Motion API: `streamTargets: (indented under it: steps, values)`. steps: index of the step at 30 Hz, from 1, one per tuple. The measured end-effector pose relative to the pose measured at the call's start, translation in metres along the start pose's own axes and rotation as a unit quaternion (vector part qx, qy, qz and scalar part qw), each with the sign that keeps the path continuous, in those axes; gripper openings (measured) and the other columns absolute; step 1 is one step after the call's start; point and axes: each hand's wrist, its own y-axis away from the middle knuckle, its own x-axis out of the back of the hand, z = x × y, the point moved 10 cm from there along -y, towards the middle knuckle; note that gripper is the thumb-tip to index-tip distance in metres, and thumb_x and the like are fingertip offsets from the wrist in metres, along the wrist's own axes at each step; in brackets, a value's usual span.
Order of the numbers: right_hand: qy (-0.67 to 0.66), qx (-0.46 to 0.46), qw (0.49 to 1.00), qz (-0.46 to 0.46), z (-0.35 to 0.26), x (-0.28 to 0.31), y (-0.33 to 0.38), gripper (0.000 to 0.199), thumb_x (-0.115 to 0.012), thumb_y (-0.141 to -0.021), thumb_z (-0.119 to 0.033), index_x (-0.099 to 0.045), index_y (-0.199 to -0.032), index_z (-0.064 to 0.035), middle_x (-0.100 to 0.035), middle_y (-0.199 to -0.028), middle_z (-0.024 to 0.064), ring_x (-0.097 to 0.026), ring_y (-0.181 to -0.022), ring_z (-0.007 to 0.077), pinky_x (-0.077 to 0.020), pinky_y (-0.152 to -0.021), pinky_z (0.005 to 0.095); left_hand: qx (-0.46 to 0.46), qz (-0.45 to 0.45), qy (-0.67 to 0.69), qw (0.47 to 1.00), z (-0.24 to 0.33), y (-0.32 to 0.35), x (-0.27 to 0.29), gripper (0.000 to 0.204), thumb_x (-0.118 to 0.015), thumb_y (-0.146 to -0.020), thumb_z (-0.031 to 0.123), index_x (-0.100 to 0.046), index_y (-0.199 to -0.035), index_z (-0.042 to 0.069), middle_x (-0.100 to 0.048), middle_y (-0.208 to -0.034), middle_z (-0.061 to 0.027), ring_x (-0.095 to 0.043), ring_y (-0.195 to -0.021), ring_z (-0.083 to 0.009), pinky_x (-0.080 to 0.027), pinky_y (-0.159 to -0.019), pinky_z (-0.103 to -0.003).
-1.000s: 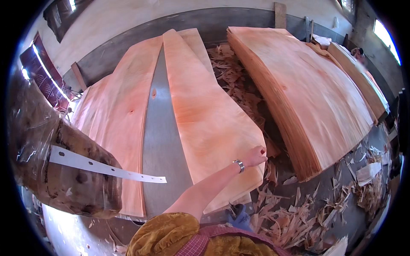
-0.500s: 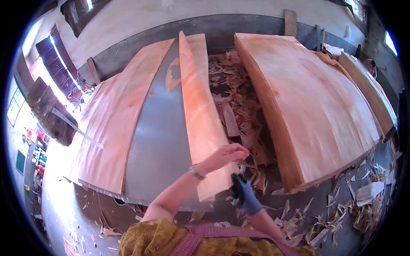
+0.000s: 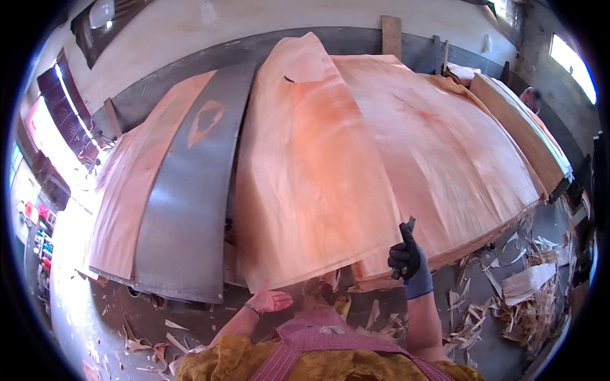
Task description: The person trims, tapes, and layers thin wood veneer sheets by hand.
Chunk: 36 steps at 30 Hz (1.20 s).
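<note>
Blown-out daylight at the left opening [image 3: 46, 130] and upper-right window [image 3: 573, 67], fisheye curvature toward black corners.

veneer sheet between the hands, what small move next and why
Probably ease the veneer sheet a little to the right: its right side overlaps the veneer stack, while its left side reaches well past the stack's edge toward the grey metal tabletop. The gloved right hand is at its near right corner, the open left hand by the left one.

Mustard-yellow top [image 3: 232, 354], pink checked apron [image 3: 311, 331], silvery left wristband [image 3: 253, 309]; black glove [image 3: 401, 255], blue cuff [image 3: 419, 284] on right hand [image 3: 410, 259]
</note>
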Motion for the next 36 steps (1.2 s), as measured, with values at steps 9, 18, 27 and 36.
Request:
streamTargets:
  steps: [9,18,27,36]
  values:
    - [0.186,0.139,0.959,0.163,-0.243,0.039,0.079,0.032,-0.065,-0.094,-0.039,-0.041,-0.081,-0.0222,-0.032,-0.051,-0.0065,-0.029,-0.036,0.0061,-0.0209,-0.036,0.0236,-0.356,0.087,0.351,0.861,0.061,-0.169,-0.087,0.046,-0.066,-0.089,0.049,-0.063,-0.104,0.006,-0.069,-0.089,-0.0026,-0.063,-0.071,-0.0142,-0.053,-0.059,-0.03]
    - [0.308,0.196,0.884,0.292,-0.5,0.144,0.147,0.032,-0.069,-0.09,-0.045,-0.048,-0.095,-0.021,-0.033,-0.053,-0.0064,-0.032,-0.038,0.0064,-0.0249,-0.036,0.0237,-0.478,-0.003,0.336,0.811,0.06,-0.093,-0.306,0.016,-0.065,-0.092,0.029,-0.062,-0.085,0.015,-0.058,-0.064,0.0059,-0.051,-0.05,-0.0069,-0.042,-0.042,-0.023]
    - [0.452,0.227,0.804,0.313,-0.723,0.249,0.183,0.033,-0.068,-0.09,-0.044,-0.06,-0.101,-0.0139,-0.048,-0.056,-0.0013,-0.039,-0.035,0.0077,-0.0302,-0.032,0.024,-0.452,0.098,0.23,0.856,-0.024,-0.08,-0.475,0.02,-0.067,-0.091,0.035,-0.06,-0.088,0.016,-0.058,-0.068,0.0042,-0.051,-0.049,-0.0091,-0.041,-0.041,-0.023]
    - [0.487,0.228,0.784,0.311,-0.804,0.326,0.161,0.045,-0.069,-0.091,-0.039,-0.062,-0.123,-0.0091,-0.051,-0.058,-0.0008,-0.043,-0.036,0.007,-0.0309,-0.032,0.0234,-0.445,0.203,0.185,0.852,-0.05,-0.116,-0.507,0.026,-0.069,-0.09,0.036,-0.06,-0.099,0.014,-0.058,-0.081,0.0006,-0.045,-0.044,-0.012,-0.039,-0.037,-0.024]
